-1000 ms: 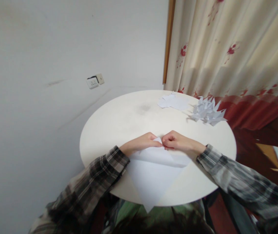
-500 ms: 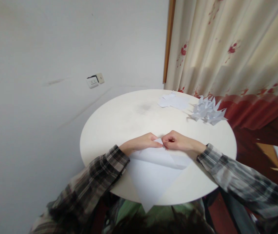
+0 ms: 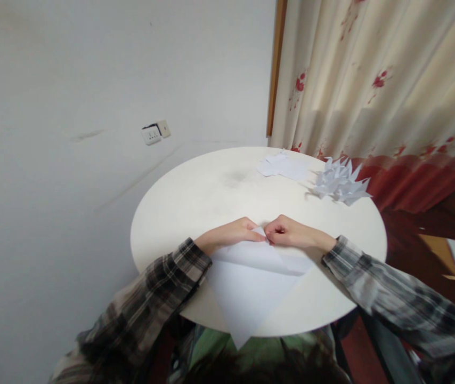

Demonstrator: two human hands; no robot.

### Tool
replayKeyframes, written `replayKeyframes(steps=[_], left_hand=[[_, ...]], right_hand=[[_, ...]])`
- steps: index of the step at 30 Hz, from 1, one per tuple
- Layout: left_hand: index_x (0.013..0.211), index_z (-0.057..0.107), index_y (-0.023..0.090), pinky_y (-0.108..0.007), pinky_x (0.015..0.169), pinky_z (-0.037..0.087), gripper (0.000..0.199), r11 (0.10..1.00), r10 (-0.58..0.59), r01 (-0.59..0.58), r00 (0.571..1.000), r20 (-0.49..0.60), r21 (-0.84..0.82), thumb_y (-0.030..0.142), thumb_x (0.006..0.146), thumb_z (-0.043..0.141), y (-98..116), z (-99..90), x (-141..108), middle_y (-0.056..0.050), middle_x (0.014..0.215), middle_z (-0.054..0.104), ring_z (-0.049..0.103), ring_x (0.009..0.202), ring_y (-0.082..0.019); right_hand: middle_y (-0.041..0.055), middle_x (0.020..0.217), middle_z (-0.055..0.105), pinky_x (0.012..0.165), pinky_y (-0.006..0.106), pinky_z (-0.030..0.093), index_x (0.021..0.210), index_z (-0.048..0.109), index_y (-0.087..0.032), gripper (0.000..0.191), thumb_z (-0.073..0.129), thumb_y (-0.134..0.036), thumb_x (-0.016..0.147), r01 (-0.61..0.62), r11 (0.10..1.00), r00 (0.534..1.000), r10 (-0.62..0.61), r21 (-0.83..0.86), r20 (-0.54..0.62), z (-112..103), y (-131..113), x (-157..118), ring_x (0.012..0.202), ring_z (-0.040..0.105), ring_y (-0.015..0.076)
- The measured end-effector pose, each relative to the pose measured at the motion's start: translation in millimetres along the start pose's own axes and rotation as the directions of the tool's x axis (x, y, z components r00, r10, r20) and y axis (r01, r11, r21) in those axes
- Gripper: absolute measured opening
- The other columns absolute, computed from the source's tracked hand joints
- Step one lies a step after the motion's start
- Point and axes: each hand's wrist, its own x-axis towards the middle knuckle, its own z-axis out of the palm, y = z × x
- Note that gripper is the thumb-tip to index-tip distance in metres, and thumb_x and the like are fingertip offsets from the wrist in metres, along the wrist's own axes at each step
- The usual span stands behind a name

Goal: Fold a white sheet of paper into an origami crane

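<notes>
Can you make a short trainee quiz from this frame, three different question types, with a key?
1. Multiple choice: what does the left hand hold?
A) a pen
B) a white paper sheet
C) scissors

2. True or false: the sheet's near corner reaches past the edge of the white table.

3. Fill in: in the picture, the spiky origami pieces sit to the ____ of the flat paper pieces.

Key: 1. B; 2. true; 3. right
</notes>
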Motion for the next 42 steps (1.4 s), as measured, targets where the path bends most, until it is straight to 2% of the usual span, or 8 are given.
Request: replayKeyframes(steps=[32,36,42], left_hand=[[0.061,0.059,0.012,-0.020,0.042,0.021,0.020,0.996,-0.052,0.050,0.998,-0.023,-0.076,0.032,0.065,0.061,0,2.6,1,0.004,0.049,0.047,0.036,0.044,-0.006],[0.059,0.057,0.012,-0.020,0.041,0.020,0.019,0.994,-0.051,0.048,0.998,-0.026,-0.094,0.030,0.065,0.060,0,3.1,1,0.005,0.047,0.045,0.036,0.042,-0.006],[0.060,0.057,0.012,-0.019,0.040,0.023,0.017,0.988,-0.065,0.059,0.997,-0.043,-0.140,0.029,0.065,0.058,-2,4.4,2,0.003,0.049,0.047,0.039,0.042,-0.007]], right_hand=[[-0.0065,0.048,0.033,0.045,0.019,0.022,0.054,0.051,-0.013,0.017,0.044,-0.017,0.069,-0.010,0.999,1.000,0.011,0.031,-0.024,3,3,1,0.047,0.027,0.0053],[-0.0070,0.049,0.029,0.046,0.020,0.020,0.051,0.045,-0.014,0.017,0.046,-0.020,0.068,-0.031,0.999,0.998,0.033,0.034,-0.058,5,2,2,0.048,0.024,0.0050],[-0.0079,0.048,0.023,0.044,0.021,0.015,0.047,0.032,-0.017,0.026,0.049,-0.020,0.065,-0.071,0.997,0.981,0.075,0.029,-0.180,12,-2,4,0.047,0.020,0.0040]])
